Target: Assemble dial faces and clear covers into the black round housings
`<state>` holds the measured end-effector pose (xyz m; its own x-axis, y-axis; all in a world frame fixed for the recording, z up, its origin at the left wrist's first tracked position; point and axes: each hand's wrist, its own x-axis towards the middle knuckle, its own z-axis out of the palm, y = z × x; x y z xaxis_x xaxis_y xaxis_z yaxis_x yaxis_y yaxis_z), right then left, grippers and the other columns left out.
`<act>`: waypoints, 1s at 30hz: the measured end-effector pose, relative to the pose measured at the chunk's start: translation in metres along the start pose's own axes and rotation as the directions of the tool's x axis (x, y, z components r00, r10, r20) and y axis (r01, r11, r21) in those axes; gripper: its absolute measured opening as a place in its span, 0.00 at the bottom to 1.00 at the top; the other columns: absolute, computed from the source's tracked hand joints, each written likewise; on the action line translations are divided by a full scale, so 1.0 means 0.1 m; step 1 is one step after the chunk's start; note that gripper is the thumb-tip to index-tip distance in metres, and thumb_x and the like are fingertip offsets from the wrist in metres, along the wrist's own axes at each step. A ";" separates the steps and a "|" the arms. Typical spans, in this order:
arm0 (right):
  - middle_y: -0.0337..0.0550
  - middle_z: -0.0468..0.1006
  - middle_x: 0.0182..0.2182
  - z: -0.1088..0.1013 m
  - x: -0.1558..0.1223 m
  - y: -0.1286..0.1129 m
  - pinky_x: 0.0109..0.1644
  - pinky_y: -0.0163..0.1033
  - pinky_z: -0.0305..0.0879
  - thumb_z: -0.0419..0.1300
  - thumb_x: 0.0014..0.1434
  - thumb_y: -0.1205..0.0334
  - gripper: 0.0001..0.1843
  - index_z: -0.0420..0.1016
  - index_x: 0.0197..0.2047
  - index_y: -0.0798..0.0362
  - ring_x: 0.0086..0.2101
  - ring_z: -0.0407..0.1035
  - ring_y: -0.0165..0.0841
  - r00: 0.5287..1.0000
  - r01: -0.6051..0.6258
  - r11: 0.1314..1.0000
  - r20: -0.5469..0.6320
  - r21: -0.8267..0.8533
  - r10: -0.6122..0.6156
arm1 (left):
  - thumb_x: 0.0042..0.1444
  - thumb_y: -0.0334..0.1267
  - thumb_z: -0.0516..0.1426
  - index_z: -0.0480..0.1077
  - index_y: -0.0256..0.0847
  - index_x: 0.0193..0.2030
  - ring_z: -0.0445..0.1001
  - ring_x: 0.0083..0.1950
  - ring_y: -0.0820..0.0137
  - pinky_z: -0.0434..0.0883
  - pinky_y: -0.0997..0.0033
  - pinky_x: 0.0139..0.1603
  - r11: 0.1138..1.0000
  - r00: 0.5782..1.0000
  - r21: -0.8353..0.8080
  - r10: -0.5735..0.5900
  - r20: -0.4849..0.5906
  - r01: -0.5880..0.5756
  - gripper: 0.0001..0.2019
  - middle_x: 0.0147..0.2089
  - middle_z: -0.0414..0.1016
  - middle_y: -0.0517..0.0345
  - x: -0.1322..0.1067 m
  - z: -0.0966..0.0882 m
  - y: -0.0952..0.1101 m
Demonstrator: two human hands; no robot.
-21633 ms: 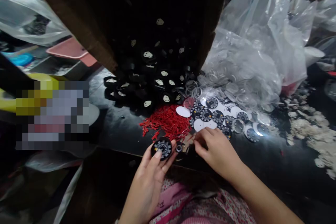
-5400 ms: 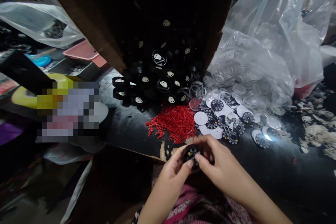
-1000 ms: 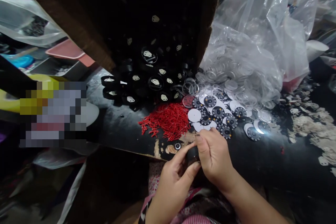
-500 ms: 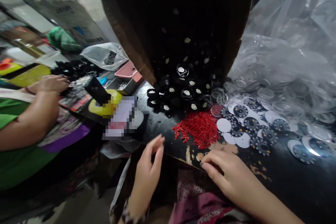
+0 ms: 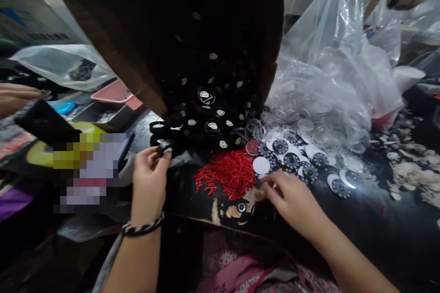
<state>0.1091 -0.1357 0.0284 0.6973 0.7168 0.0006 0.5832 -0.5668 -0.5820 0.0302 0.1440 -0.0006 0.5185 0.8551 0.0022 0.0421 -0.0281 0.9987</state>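
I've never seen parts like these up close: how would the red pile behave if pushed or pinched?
The red pile would probably spread rather than slide as one block, since it is many thin pieces heaped together. A pinch of it is likely light, the pieces being so slender. Some may snag on each other, as they lie crossed.

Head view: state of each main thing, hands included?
Left hand: closed on a black case
Right hand: half curled, contents unclear
Cardboard box: open toward the wearer
Other black cases: loose, jumbled
Red pieces: loosely heaped
Discs: overlapping, printed and plain sides up
Clear covers: piled loose
Plastic bag: crumpled
Table: worn near the edge
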 end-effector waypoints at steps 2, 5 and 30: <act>0.50 0.75 0.42 -0.04 0.20 0.11 0.45 0.46 0.64 0.59 0.62 0.63 0.15 0.73 0.53 0.53 0.41 0.71 0.42 0.997 -0.046 0.987 -0.072 -0.156 0.035 | 0.57 0.41 0.60 0.63 0.50 0.49 0.75 0.47 0.68 0.67 0.61 0.57 0.992 1.000 -0.128 -0.005 0.022 0.008 0.15 0.43 0.75 0.66 -0.22 0.03 0.08; 0.54 0.72 0.45 -0.06 0.41 0.21 0.46 0.48 0.64 0.65 0.56 0.65 0.19 0.74 0.52 0.55 0.44 0.69 0.45 0.995 -0.041 0.972 -0.096 -0.231 0.020 | 0.58 0.39 0.58 0.63 0.50 0.50 0.78 0.44 0.66 0.73 0.59 0.51 0.949 0.986 -0.282 -0.110 0.128 0.142 0.13 0.44 0.79 0.60 -0.65 0.09 0.14; 0.37 0.76 0.32 -0.03 -0.16 0.01 0.39 0.36 0.66 0.60 0.60 0.66 0.06 0.76 0.41 0.50 0.33 0.70 0.31 0.987 -0.075 0.889 -0.092 0.453 0.130 | 0.63 0.49 0.54 0.68 0.50 0.59 0.74 0.59 0.61 0.70 0.59 0.61 0.526 0.696 -0.458 -0.493 0.522 0.716 0.20 0.57 0.77 0.54 -1.57 0.72 0.18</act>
<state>0.1001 -0.1489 0.0300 0.8024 0.5967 -0.0005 0.2772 -0.3735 -0.8852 0.0107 -0.0282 0.0130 0.7858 0.3390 -0.5173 0.0023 0.8348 0.5505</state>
